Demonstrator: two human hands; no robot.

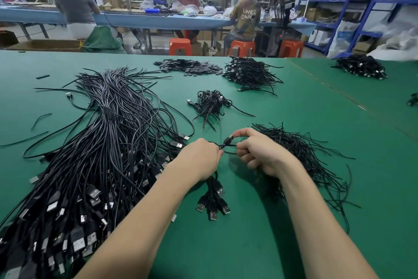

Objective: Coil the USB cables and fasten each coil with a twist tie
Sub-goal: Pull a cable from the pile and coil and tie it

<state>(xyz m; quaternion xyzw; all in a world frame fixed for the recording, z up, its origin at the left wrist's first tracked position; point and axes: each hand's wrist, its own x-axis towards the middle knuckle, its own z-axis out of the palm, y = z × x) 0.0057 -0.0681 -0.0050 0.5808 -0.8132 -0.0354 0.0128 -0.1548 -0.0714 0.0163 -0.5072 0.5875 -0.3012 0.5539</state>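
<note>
Left hand (201, 159) grips a few USB cables (212, 197), plugs hanging below its fist over the green table (260, 244); right hand (260, 154) pinches one cable's plug end (228, 140) between the two hands. Big loose cable pile (97, 154) lies left, twist ties (303, 156) just right of the right hand. Small coiled heap (210, 102) sits beyond the hands, more bundles (248, 70) farther back.

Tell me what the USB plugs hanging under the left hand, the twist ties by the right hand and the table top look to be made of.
USB plugs: bright metal shells that glint, in matte black moulding, likely plastic. Twist ties: thin black strands holding kinks, probably coated wire. Table top: green matte sheet with a seam, perhaps rubber or vinyl.
</note>
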